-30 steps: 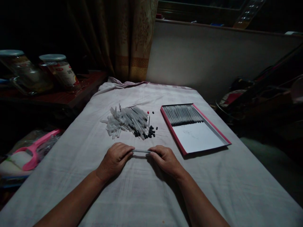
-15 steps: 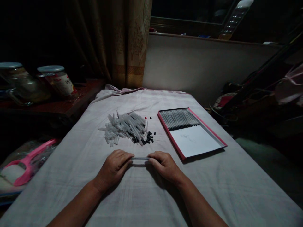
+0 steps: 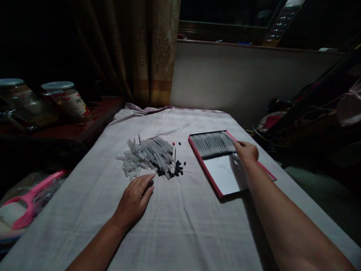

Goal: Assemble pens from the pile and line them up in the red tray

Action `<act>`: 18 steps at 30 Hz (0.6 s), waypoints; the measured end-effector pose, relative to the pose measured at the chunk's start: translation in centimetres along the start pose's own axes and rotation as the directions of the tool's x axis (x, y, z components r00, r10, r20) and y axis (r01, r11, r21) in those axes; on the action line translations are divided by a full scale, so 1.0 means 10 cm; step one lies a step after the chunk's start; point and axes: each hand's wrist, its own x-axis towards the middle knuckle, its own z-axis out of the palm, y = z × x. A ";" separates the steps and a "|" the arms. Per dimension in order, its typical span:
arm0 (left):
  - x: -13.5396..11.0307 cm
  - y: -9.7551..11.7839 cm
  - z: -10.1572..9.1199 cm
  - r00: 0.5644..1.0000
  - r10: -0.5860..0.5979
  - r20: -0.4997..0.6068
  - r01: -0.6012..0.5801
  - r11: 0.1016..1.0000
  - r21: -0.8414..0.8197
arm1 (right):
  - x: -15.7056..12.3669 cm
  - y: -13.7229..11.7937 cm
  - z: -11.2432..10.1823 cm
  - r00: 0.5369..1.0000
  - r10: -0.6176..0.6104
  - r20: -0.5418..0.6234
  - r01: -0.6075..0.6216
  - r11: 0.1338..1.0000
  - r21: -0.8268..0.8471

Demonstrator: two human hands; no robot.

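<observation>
My left hand (image 3: 137, 197) lies flat on the white cloth (image 3: 180, 226) with its fingers stretched out, holding nothing, just short of a heap of clear pen tubes (image 3: 148, 155) and small black caps (image 3: 176, 170). My right hand (image 3: 247, 151) reaches over the red-rimmed tray (image 3: 208, 173), fingers curled at the right end of the row of pens (image 3: 213, 145) laid across the tray's far half. Whether a pen is still between those fingers is hidden. The tray's near half shows white paper.
Two lidded jars (image 3: 66, 98) stand on a dark wooden shelf at the left. A pink plastic tool (image 3: 29, 199) lies below at the left edge. A curtain (image 3: 152, 52) hangs behind the table. Dark clutter (image 3: 310, 113) fills the right side.
Both hands held one clear pen between them near the front. My right hand has since moved out to the row in the tray, and my left hand has flattened on the cloth.
</observation>
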 end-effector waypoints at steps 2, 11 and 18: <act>0.01 0.00 0.00 1.000 0.001 0.001 -0.001 1.000 0.010 | 0.07 -0.04 0.12 1.000 0.018 0.011 -0.017 0.996 -0.085; 0.02 -0.03 0.00 1.000 0.015 0.016 -0.015 0.999 0.046 | 0.15 -0.09 0.39 0.997 -0.016 0.074 0.033 0.970 -0.240; 0.02 -0.02 0.00 1.000 0.005 0.028 -0.006 0.999 0.040 | 0.11 -0.15 0.34 0.988 -0.040 0.146 0.087 0.940 -0.331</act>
